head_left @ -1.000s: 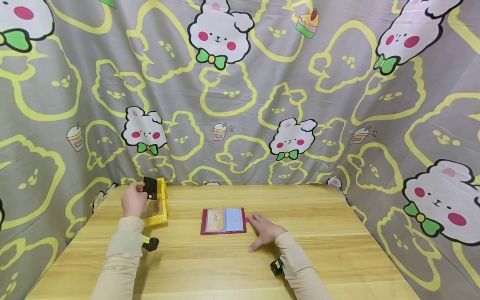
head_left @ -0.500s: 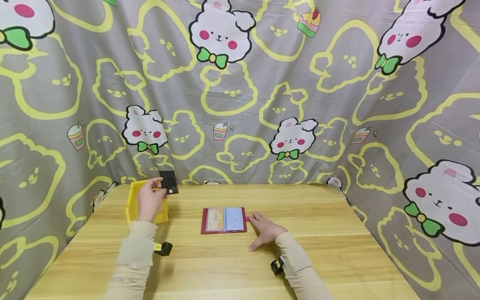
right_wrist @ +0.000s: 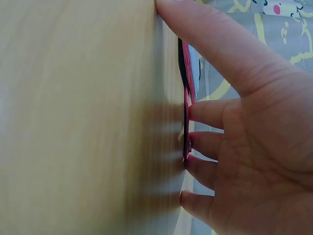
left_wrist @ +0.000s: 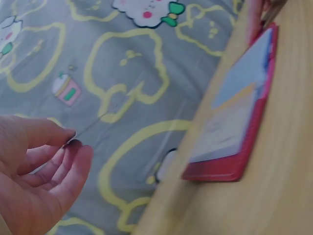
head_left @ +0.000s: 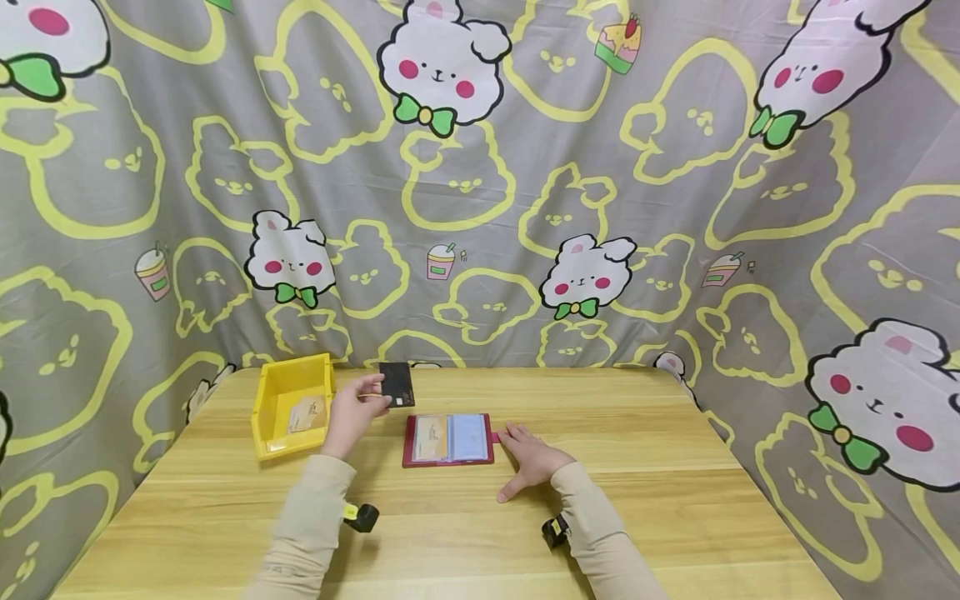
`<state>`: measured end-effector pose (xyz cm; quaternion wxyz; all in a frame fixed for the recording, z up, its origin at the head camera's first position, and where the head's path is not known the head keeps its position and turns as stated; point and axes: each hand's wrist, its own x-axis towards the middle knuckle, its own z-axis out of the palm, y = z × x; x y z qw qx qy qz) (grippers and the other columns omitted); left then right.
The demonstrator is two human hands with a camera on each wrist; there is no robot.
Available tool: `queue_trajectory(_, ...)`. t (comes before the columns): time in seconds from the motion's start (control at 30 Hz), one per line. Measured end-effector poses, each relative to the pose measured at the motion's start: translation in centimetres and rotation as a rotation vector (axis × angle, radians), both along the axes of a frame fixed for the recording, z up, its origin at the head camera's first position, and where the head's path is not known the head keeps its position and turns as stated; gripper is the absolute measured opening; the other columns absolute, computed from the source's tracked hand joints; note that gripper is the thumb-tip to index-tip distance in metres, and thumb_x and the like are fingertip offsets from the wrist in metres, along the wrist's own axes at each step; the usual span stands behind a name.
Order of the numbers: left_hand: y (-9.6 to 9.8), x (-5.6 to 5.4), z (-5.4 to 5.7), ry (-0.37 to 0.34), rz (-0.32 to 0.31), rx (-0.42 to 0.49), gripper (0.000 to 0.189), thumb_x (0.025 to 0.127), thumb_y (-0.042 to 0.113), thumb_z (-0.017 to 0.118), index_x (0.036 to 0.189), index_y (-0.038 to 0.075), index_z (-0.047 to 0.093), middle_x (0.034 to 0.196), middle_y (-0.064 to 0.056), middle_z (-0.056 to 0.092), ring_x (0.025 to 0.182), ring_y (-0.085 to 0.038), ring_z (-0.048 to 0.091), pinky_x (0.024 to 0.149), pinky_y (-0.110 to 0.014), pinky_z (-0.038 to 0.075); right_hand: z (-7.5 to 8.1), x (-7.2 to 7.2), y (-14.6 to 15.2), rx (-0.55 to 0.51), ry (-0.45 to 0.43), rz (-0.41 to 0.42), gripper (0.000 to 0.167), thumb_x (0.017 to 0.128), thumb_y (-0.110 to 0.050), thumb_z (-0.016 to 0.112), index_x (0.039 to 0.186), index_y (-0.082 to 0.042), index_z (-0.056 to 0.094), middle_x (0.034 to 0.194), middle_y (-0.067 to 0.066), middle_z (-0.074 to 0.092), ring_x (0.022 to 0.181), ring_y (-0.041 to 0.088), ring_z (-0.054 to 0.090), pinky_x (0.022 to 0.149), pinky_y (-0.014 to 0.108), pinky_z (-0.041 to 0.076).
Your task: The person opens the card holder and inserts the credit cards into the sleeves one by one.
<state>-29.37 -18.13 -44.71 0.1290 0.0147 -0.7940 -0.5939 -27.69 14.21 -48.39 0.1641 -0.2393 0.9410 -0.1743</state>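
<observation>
Between thumb and fingers my left hand (head_left: 354, 414) pinches a black card (head_left: 397, 384) marked VIP, held up behind and left of the card holder. In the left wrist view that hand (left_wrist: 44, 171) shows the card only as a thin edge. The red card holder (head_left: 408, 450) lies spread flat on the table, with an orange-and-white card (head_left: 431, 438) in its left sleeve and a pale blue sleeve (head_left: 468, 437) on the right. My right hand (head_left: 534, 460) has its fingers spread, fingertips resting on the holder's strap (head_left: 496, 437) and the thumb on the tabletop.
A yellow bin (head_left: 292, 404) stands at the table's left, holding an orange-and-white card (head_left: 307, 413). The wooden table (head_left: 465, 542) ends at a patterned grey curtain (head_left: 480, 242) at the back.
My left hand has lifted the black card out of the yellow bin and carried it right, towards the card holder. The right hand has stayed in place.
</observation>
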Motion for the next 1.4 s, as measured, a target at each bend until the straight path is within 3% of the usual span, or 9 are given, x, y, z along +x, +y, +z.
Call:
queue_trajectory(0.17,1.4,0.0,-1.5,-0.031,-0.031,-0.086,0.043,0.082,0.0,0.071,0.123,-0.005,0.062,0.105,-0.024,0.066,0.075,-0.006,0.06,0.063,-0.015,0.051,0.0,0.0,0.0,-0.002,0.005,0.011,0.114,0.068,-0.043,0.087,0.153,0.0,0.024,0.161,0.024,0.015,0.15,0.042,0.013,0.12,0.059,0.02)
queue_trajectory(0.3,2.6,0.0,-2.6,-0.05,-0.077,-0.088,0.041,0.08,-0.002,0.071,0.12,-0.007,0.063,0.103,-0.024,0.066,0.079,-0.014,0.062,0.066,-0.017,0.052,-0.1,0.0,0.1,-0.011,0.009,0.011,0.114,0.068,-0.043,0.087,0.153,0.0,0.024,0.161,0.025,0.015,0.149,0.043,0.013,0.12,0.059,0.019)
queue_trajectory(0.63,4.8,0.3,-5.4,-0.098,-0.197,-0.147,0.036,0.074,-0.008,0.073,0.109,-0.007,0.065,0.088,-0.013,0.062,0.067,-0.012,0.059,0.058,-0.024,0.056,-0.3,-0.1,0.2,-0.031,0.01,0.006,0.114,0.068,-0.042,0.087,0.153,0.0,0.024,0.161,0.024,0.015,0.15,0.042,0.012,0.12,0.058,0.018)
queue_trajectory(1.1,6.3,1.4,-5.0,-0.125,-0.176,-0.268,0.034,0.075,-0.007,0.075,0.106,-0.009,0.06,0.079,-0.007,0.051,0.054,-0.011,0.055,0.05,-0.025,0.054,-0.3,-0.2,0.3,-0.038,0.004,-0.006,0.115,0.067,-0.043,0.087,0.153,-0.001,0.024,0.161,0.023,0.015,0.15,0.042,0.012,0.12,0.058,0.019)
queue_trajectory(1.4,7.0,1.7,-5.1,-0.164,-0.174,-0.271,0.037,0.076,-0.005,0.076,0.108,-0.01,0.058,0.074,-0.004,0.05,0.048,-0.011,0.057,0.047,-0.025,0.054,-0.4,-0.2,0.2,-0.026,0.005,-0.006,0.115,0.067,-0.045,0.087,0.153,-0.002,0.024,0.161,0.023,0.015,0.15,0.042,0.013,0.12,0.059,0.019)
